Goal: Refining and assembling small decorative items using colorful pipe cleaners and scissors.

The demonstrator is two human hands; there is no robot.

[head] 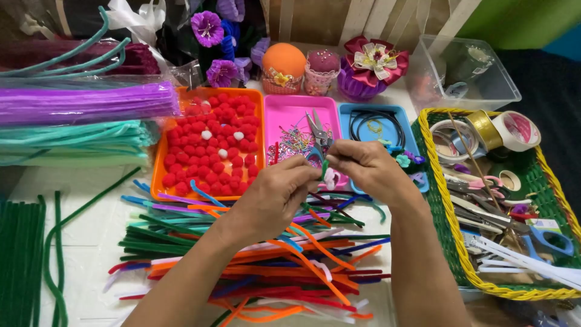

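The left hand (275, 194) and right hand (366, 169) are both pinching a short, fuzzy green pipe cleaner (325, 168), standing nearly upright above a white fuzzy piece (330, 179).

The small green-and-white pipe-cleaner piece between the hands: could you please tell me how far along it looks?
Early. Both the left hand and right hand pinch a small green-and-white pipe-cleaner piece, only partly twisted. The heap of loose coloured pipe cleaners and orange tray of red pompoms lie unused.
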